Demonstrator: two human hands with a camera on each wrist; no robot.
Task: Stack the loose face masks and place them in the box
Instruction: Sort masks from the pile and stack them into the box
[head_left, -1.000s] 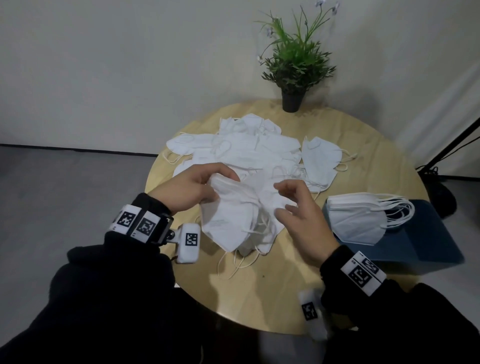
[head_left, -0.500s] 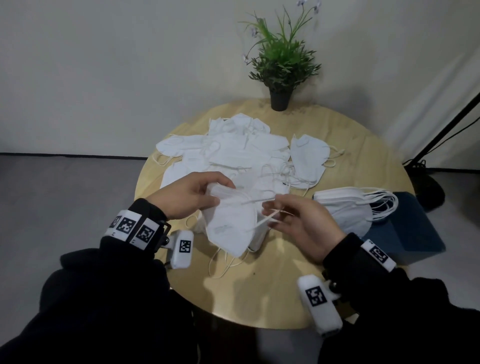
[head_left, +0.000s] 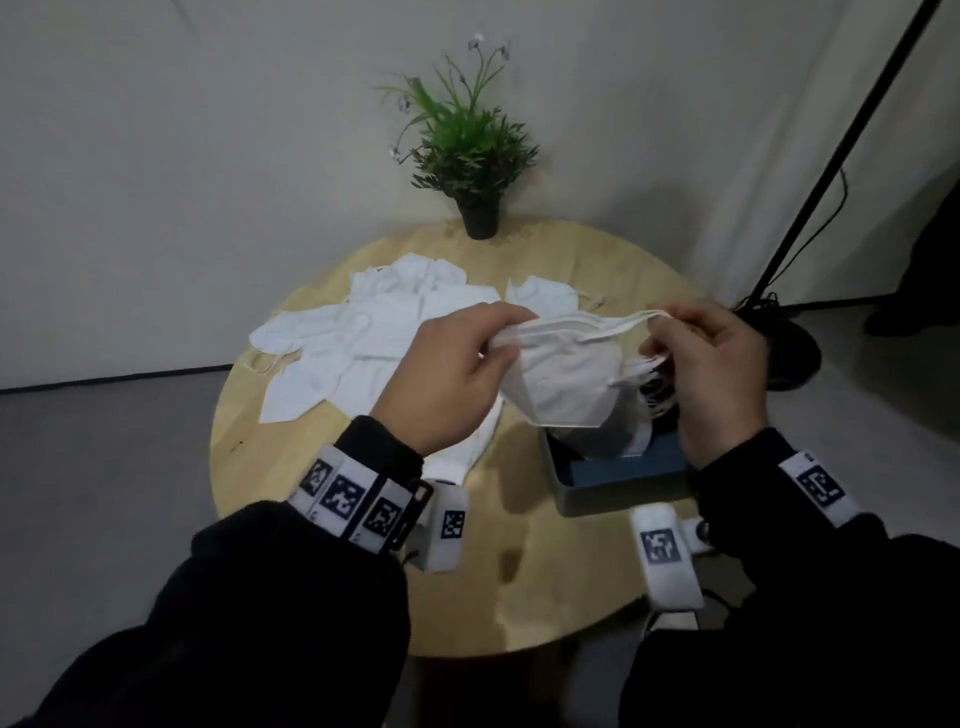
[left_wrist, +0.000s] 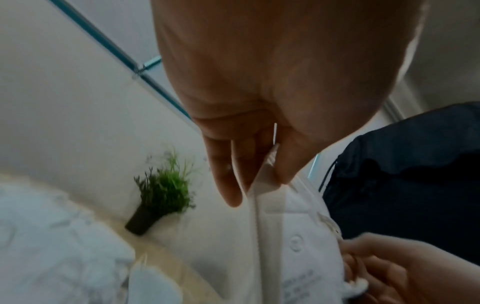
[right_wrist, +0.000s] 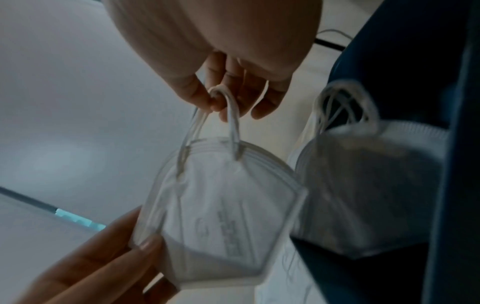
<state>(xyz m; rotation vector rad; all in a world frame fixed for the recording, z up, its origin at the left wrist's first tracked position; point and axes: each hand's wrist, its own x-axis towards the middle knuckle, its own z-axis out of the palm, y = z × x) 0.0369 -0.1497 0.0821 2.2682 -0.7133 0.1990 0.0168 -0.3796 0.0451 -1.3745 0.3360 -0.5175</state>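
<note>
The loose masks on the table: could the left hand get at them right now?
Probably not at once. The left hand pinches the held masks above the box. Once freed, nothing blocks the way to the loose masks beside it.

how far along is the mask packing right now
Partly done. A stack of masks already sits in the blue box. The left hand and right hand hold another bundle above it. Many loose masks remain on the table.
</note>
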